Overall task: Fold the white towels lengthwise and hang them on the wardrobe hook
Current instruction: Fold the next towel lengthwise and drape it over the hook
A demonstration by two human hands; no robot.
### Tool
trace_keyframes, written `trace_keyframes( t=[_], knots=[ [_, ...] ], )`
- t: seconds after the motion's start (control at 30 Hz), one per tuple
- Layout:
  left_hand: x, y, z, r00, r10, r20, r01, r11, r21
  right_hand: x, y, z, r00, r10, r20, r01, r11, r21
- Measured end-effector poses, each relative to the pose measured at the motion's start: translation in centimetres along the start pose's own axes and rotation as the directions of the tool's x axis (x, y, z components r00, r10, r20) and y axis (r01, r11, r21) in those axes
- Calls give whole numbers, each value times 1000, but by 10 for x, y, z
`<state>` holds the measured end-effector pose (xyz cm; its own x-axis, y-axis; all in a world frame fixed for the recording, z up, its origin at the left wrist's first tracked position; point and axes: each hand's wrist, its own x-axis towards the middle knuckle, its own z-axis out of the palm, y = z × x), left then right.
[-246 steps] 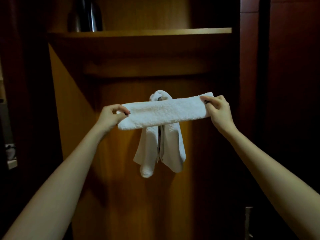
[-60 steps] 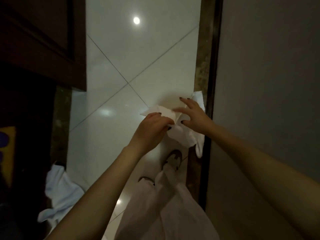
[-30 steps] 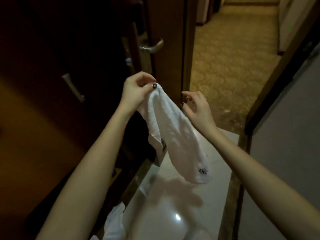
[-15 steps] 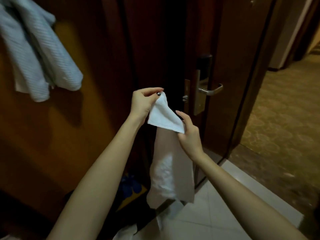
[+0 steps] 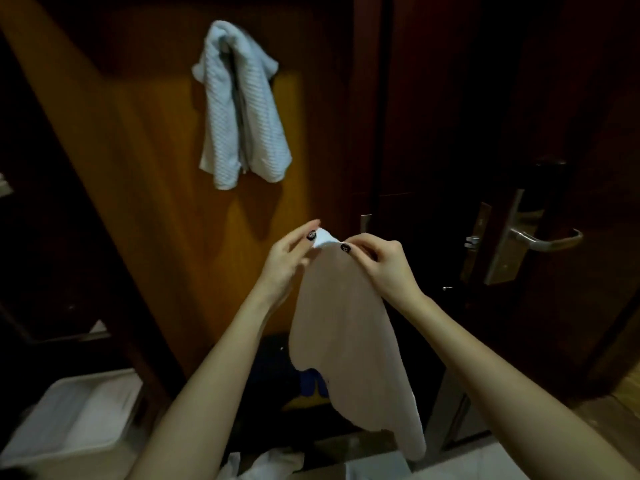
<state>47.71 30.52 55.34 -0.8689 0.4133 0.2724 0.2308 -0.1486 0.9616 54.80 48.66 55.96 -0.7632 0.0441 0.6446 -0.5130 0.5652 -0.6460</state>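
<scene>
We record the left hand [image 5: 287, 259] and right hand [image 5: 384, 268] pinching the top edge of a white towel [image 5: 346, 327] hanging below them; the lengthwise fold is in hand, and we judge its corners need aligning next.

Left hand [image 5: 289, 258] and right hand [image 5: 381, 268] pinch the top edge of a white towel [image 5: 346, 341], fingertips close together. The rest hangs limp between the forearms. Upper left: folded towels [image 5: 242, 109] hang draped on the orange wardrobe panel [image 5: 156, 202], hook itself hidden. Door lever [image 5: 543, 239] at right. Lower left: blurred white box [image 5: 79, 410], possibly a bin. More white cloth [image 5: 270, 462] on the floor at the bottom edge.
</scene>
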Motion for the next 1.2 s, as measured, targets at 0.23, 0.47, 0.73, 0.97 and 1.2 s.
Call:
trace_keyframes(
  t=[0.23, 0.47, 0.73, 0.97, 1.2],
  knots=[
    [-28, 3, -23, 979, 177, -104, -124, 914, 387, 13, -8, 47, 998, -30, 63, 23, 993, 115],
    [-26, 29, -67, 991, 130, 27, -125, 843, 523, 32, -13, 64, 992, 65, 113, -87, 976, 199],
    [-7, 48, -110, 894, 445, -60, -306, 702, 642, 21, -11, 87, 967, 121, 225, -155, 978, 142],
    [7, 59, -170, 796, 532, -287, -367, 803, 471, 27, 11, 103, 918, 332, 219, -312, 942, -122],
    [15, 42, -214, 742, 393, -544, -241, 913, 330, 31, 21, 118, 932, 340, 126, -293, 911, -290]
  ],
)
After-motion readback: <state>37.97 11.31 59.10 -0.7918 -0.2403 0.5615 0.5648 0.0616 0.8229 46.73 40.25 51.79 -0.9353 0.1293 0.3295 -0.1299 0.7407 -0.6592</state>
